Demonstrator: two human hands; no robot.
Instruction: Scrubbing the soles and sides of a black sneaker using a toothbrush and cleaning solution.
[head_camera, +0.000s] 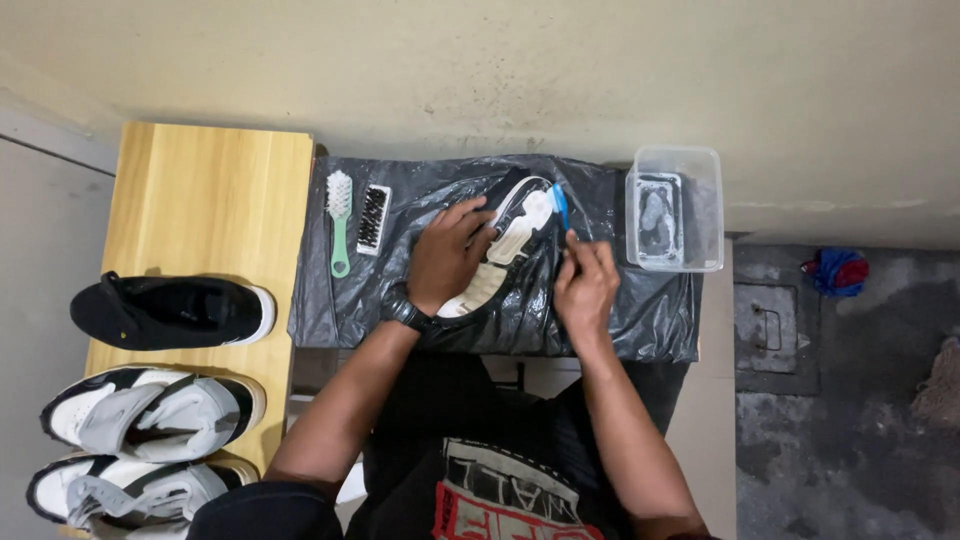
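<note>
My left hand (448, 255), with a black watch on its wrist, presses down on a white and black shoe (515, 232) that lies sole up on a black plastic sheet (640, 310). My right hand (585, 283) grips a small brush with a blue handle (561, 205), whose head touches the shoe's sole near the toe. Both arms reach forward from my lap.
A green-handled brush (340, 215) and a black-bristled brush (373, 219) lie at the sheet's left end. A clear plastic tub (675, 208) stands at the right. A wooden bench (205, 190) on the left bears a black shoe (172, 310) and two white and black shoes (150, 415). A blue and red cloth (835, 271) lies on the floor.
</note>
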